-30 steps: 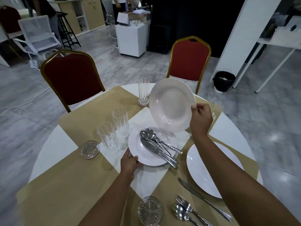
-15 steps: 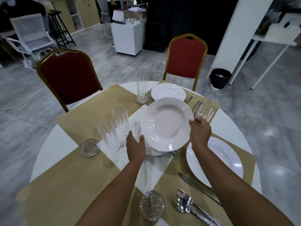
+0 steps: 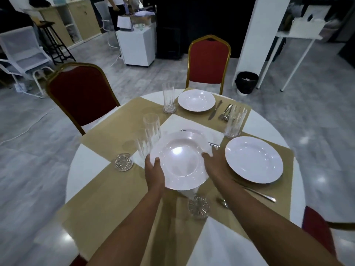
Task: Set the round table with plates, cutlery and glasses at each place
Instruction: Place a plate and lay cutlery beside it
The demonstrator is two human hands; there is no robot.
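Clear glass coaster [image 3: 124, 162], near the table's left edge, on a tan placemat [image 3: 107, 189]. Just right of it, two tall ribbed glasses [image 3: 151, 129], upright, close together, the nearer one partly behind the held plate. Left hand [image 3: 154, 169]: thumb over the near-left rim of a white deep plate [image 3: 180, 160], remaining fingers hidden beneath it. The plate is held above the table's centre, roughly level, over a second white plate [image 3: 194, 131] whose far rim and cutlery tips show behind. Right hand [image 3: 215, 166]: fingers curled against the plate's right rim, pressed together. Below the plate, another glass coaster [image 3: 198, 207]. Right place: white plate [image 3: 254, 162], glass [image 3: 235, 121] beyond it, knife [image 3: 257, 192] nearer. Far place: plate [image 3: 196, 100], glass [image 3: 168, 100], cutlery [image 3: 221, 112]. Round white table [image 3: 86, 164].
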